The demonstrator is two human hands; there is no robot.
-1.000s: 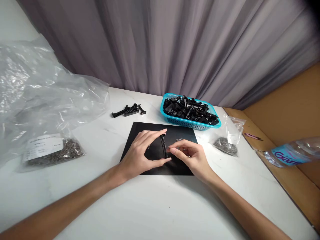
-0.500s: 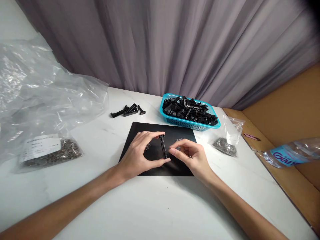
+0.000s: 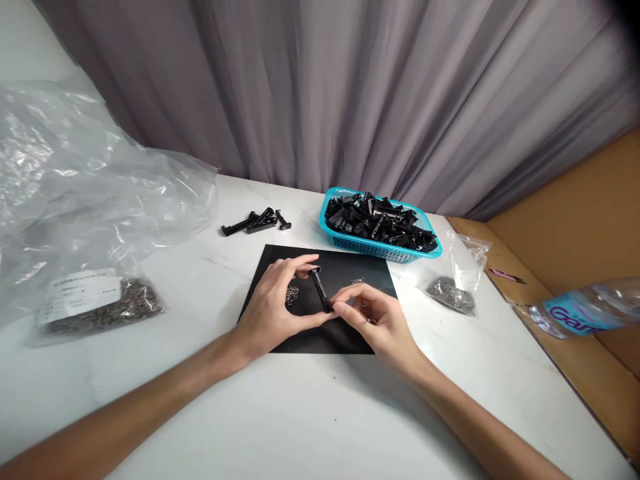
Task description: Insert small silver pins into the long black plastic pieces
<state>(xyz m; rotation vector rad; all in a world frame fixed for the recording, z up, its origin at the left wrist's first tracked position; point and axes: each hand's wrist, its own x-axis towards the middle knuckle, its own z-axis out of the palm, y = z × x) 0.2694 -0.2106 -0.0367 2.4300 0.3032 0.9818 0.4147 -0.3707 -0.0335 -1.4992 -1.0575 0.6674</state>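
Note:
My left hand (image 3: 277,300) holds a slim black plastic part (image 3: 321,288) by its ends, with the thumb under the lower end and the fingers at the top. The part tilts, its top leaning left, above a black mat (image 3: 310,341). At the lower end, the pinched thumb and forefinger of my right hand (image 3: 375,317) touch the part. Whatever those fingertips hold is too small to make out; a tiny shiny bit shows by the curled fingers. One small pile of metal pieces (image 3: 293,294) lies beside my left hand, and another small pile (image 3: 357,281) lies behind my right hand.
A blue basket (image 3: 381,251) full of black plastic parts stands behind the mat. Several loose black parts (image 3: 257,221) lie left of it. Bags of small metal pieces rest at left (image 3: 107,307) and right (image 3: 453,293). A plastic bottle (image 3: 575,312) lies at far right.
My right hand has moved left, bringing its fingertips to the part's lower end. The black part has tilted, its top shifting left, and my left forefinger has lifted off the top.

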